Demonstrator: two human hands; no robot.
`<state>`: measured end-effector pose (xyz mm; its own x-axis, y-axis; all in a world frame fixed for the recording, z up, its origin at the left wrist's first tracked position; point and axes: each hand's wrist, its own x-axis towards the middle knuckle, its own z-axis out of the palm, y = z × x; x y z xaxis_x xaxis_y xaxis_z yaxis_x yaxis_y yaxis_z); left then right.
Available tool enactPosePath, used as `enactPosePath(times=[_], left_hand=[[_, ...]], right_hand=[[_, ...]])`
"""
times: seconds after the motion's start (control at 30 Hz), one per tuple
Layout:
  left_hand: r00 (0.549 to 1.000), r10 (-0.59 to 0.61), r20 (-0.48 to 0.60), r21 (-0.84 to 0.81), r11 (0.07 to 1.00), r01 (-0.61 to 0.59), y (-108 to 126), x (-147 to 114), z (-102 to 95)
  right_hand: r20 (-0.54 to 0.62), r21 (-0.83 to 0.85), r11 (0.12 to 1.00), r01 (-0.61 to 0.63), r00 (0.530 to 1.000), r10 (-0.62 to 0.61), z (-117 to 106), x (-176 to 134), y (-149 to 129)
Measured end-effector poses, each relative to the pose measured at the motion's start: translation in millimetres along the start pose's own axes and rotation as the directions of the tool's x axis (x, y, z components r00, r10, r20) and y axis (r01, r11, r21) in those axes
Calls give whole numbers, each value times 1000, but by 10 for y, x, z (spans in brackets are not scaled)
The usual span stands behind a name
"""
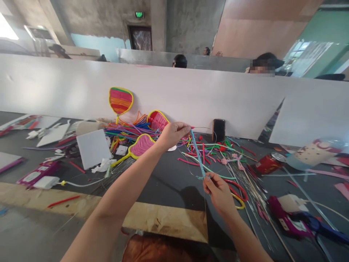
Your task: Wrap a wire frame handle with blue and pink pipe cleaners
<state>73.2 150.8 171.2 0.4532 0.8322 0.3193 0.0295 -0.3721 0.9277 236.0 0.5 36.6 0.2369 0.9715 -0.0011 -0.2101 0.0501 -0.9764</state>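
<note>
One blue strip (197,153) slants; the left hand (174,135) pinches its eleven-o'clock end; the right hand (216,191) its five-o'clock end (phone (219,130) at that hand's twelve o'clock).

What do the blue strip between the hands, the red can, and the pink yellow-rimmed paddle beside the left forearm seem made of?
Blue strip: textured and matte, perhaps fuzzy chenille; blur leaves plastic possible.
Red can: likely thin metal with glossy paint, given its shiny silvery top.
Pink yellow-rimmed paddle: apparently matte strands, judging by fine parallel lines; yarn or chenille, I can't tell.
</note>
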Motion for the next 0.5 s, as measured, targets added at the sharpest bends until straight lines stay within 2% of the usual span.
enactPosePath(times=[0.23,0.4,0.5], left_hand=[[999,-26,-20,6,1000,26,-117,-11,35],[993,-117,-21,-168,979,112,-115,-8,103],[991,-124,-42,-185,976,114,-115,-9,113]], right_hand=[[-10,-55,998,-7,1000,6,30,-108,58],[-20,-95,995,24,999,-26,29,-160,50],[-16,-78,997,9,1000,-10,27,-175,46]])
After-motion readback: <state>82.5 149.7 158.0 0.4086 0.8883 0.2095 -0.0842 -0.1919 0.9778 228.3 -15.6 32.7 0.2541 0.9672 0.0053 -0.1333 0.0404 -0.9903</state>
